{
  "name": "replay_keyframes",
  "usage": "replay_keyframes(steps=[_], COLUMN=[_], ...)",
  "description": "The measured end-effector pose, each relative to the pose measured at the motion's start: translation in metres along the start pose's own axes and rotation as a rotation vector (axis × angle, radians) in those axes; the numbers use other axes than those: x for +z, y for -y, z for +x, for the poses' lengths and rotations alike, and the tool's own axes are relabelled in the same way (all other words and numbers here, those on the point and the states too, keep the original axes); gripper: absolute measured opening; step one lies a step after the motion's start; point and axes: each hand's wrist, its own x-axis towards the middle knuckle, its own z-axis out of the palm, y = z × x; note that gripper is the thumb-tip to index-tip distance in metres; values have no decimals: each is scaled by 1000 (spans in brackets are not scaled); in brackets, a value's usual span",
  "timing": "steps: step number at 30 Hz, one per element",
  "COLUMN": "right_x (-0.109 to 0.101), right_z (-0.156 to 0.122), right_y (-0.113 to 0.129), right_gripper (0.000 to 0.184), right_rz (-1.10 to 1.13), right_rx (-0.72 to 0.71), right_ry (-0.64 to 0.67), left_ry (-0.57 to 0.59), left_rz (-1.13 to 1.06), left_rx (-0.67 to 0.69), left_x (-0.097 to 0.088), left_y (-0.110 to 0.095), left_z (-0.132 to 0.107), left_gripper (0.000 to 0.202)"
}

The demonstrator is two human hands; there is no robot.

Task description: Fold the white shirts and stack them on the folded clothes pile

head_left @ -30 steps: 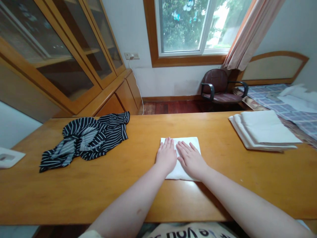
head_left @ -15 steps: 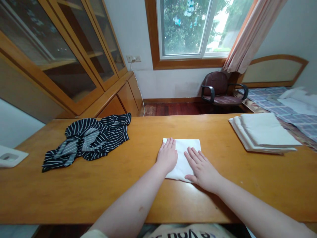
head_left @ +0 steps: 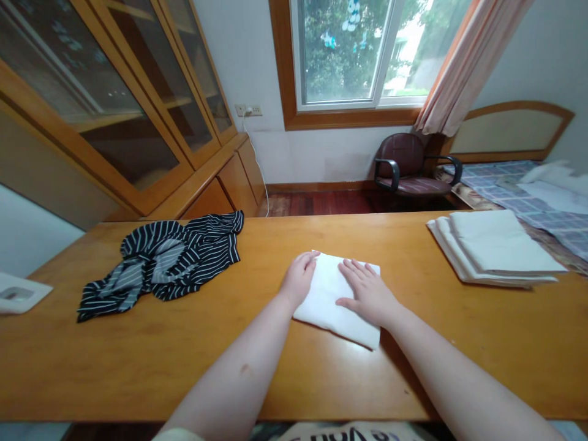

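A folded white cloth lies on the wooden table in front of me, turned a little askew. My left hand is at its left edge, fingers together and curled over the far left corner, pinching the cloth. On top of the cloth, my right hand rests flat with its fingers stretched and the thumb out to the left. The cloth beneath my right palm is hidden.
A crumpled black-and-white striped garment lies on the table's left. Folded white cloths are stacked at the right. A white object sits at the left edge. Beyond the table stand a chair and a glass-door cabinet.
The white cloth has turned clockwise, its near right corner swinging toward me. My left hand has gone from lying flat on it to gripping its left edge; my right hand has shifted slightly away from me.
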Motion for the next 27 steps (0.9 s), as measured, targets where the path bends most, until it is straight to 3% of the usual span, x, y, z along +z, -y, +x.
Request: replay_keyframes(steps=[3,7,13,19,27], right_x=[7,5,7,9,7], right_z=[2,4,2,3,2], right_y=[-10,-22,-25,-25,-27], right_gripper=[87,83,82,84,83], right_rz=[-27,-74,-103,-103,-95], right_rx=[134,290,400,427,417], right_ry=[-12,-61,-90,-90,-71], left_ry=[-107,41,198,331,394], left_rz=[-68,-100,-157,-360,-234], left_rx=[-138,-273,-273,-323,-230], left_x=[-10,-16,-13,-12,-20], left_y=[10,16,10,13,16], left_z=[4,8,7,5,8], left_gripper=[33,30,27,42,38])
